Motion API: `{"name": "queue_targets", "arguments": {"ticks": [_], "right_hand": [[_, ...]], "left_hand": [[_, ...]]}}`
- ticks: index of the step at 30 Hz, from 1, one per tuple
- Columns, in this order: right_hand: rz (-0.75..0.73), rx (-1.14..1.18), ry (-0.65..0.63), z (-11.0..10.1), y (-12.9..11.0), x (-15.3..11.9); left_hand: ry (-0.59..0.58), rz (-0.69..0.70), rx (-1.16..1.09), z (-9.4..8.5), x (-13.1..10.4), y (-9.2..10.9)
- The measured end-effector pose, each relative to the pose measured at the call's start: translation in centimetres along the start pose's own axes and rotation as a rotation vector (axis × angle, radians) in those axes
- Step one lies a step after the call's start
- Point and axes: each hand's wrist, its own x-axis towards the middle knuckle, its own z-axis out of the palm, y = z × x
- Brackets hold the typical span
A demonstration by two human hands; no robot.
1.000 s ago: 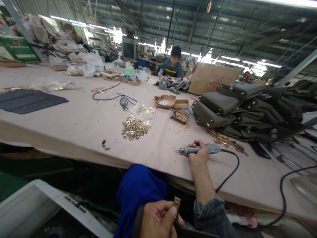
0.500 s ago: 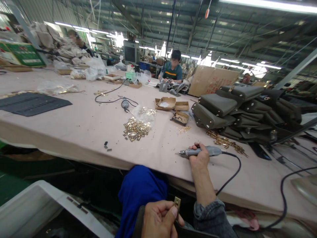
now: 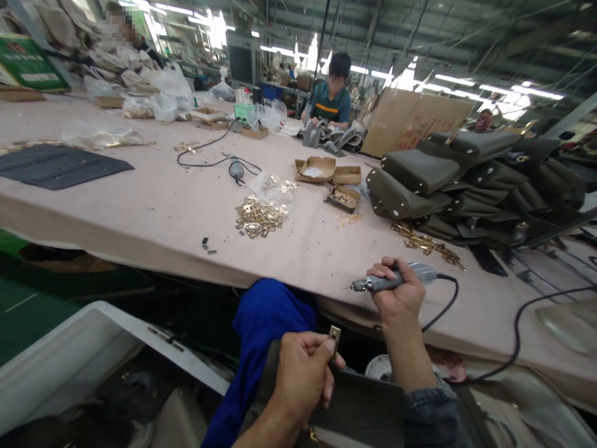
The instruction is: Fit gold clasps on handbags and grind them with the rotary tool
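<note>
Between thumb and fingers, my left hand [image 3: 301,367] pinches a small brass-coloured metal plate [image 3: 334,339] with holes in it, held upright over my lap. Below that hand lies a dark olive bag piece [image 3: 359,404] across my legs, with a brass fitting [image 3: 313,434] on it. My right hand [image 3: 400,289] is wrapped round a grey electric screwdriver [image 3: 385,282], just above the table's front edge. Its thin bit points left, touching nothing, and a black cord trails from its back end.
Brass plates [image 3: 261,216] lie heaped mid-table, near small cardboard boxes [image 3: 317,169]. Olive bags [image 3: 420,171] are stacked at right beside more brass hardware [image 3: 426,244]. A white bin [image 3: 100,323] stands at lower left. Across the table, a person [image 3: 331,93] handles grey pieces.
The view has tipped downward, showing more of the bag piece. My right hand has lifted the screwdriver off the tabletop and drawn it right, toward me. The left hand keeps its pinch on the plate.
</note>
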Motion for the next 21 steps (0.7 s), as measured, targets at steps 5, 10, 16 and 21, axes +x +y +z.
{"name": "queue_targets", "arguments": {"ticks": [5,10,16,21], "right_hand": [[0.084,-0.029,-0.145,-0.5,-0.8,-4.2],[0.106,-0.037,-0.205,-0.5,-0.4,-5.5],[0.117,-0.049,-0.246,-0.4,0.1,-6.0],[0.125,-0.073,-0.266,-0.8,0.3,-6.2]], "left_hand": [[-0.003,-0.018,-0.013,0.2,-0.2,0.2],[-0.002,-0.003,-0.032,0.4,-0.3,-0.1],[0.013,0.025,-0.028,0.4,-0.4,-0.2],[0.026,0.035,-0.053,0.4,-0.4,-0.1]]}}
